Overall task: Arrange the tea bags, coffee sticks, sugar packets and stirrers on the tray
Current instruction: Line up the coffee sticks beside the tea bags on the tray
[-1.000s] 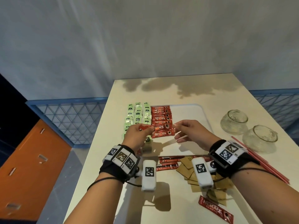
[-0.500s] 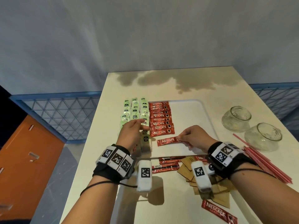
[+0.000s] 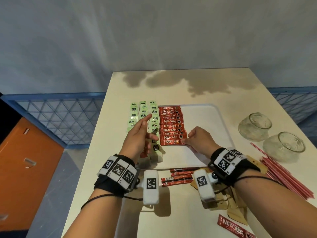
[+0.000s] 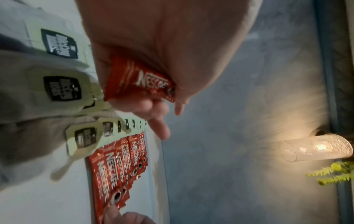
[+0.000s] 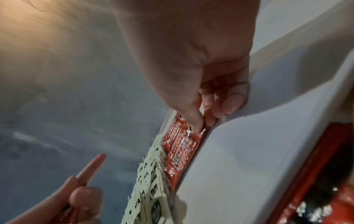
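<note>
White tray (image 3: 221, 117) sits mid-table (image 3: 171, 86). Green tea bags (image 3: 142, 110) fill its 9 o'clock side in three columns, and right beside them there's a column of red coffee sticks (image 3: 170, 125), overlapping like shingles. The right hand (image 3: 199, 140) has its fingers (image 3: 186, 144) on the end of the nearest stick (image 3: 171, 142) in that column. The left hand (image 3: 137, 140) hovers over the tea bags, index finger out, something red tucked in the palm. Two glass jars (image 3: 255, 126) lie toward 3 o'clock, red stirrers (image 3: 281, 172) fanned at 4. Brown sugar packets (image 3: 238, 212) and loose coffee sticks (image 3: 176, 179) at 6.
</note>
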The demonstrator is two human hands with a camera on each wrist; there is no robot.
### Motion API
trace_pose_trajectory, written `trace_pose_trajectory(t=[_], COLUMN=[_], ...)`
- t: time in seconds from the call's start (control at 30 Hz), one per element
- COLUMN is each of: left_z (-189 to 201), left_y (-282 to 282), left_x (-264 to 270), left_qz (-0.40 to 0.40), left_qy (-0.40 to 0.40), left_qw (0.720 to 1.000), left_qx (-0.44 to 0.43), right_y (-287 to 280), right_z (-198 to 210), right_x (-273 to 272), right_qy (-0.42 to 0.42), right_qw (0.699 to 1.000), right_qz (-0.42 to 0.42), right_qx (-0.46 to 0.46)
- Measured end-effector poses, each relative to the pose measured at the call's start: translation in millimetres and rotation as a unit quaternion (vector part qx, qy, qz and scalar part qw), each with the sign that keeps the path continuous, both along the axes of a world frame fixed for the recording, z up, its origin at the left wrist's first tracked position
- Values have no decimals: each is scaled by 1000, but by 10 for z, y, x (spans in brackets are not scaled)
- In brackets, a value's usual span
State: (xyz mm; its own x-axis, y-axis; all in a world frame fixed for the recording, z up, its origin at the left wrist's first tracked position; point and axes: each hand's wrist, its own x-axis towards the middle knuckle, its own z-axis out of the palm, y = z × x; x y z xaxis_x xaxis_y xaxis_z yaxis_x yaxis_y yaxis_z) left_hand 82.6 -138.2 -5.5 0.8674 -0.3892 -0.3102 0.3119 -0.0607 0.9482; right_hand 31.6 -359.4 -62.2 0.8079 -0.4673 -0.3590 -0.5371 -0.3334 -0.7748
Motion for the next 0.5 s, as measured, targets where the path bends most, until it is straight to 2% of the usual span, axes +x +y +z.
trace_pose_trajectory(t=[0.13,0.2,0.27,0.37,0.5], left_z=[46,44,34,50,99], left_y=[-67,-111,-174,-297,-434], left_x=[-87,-132,-173,-260,-374], left_qz=[-27,-62,-87,-117,-169], left_qy=[139,177,173,146,134], left_qw=[989,980,979,982,976], left_qx=[-39,-68,-57,-20,8], right_y=[-11,-8,41,178,233], right_z=[81,198,374,644,707], right_x=[-43,-95,-171,-278,-312], right_qy=[6,-31,-92,-123,-132], right_qw=[999,998,994,977,967], right_qz=[13,27,66,150,204], right_qx=[-53,-55,1,91,71])
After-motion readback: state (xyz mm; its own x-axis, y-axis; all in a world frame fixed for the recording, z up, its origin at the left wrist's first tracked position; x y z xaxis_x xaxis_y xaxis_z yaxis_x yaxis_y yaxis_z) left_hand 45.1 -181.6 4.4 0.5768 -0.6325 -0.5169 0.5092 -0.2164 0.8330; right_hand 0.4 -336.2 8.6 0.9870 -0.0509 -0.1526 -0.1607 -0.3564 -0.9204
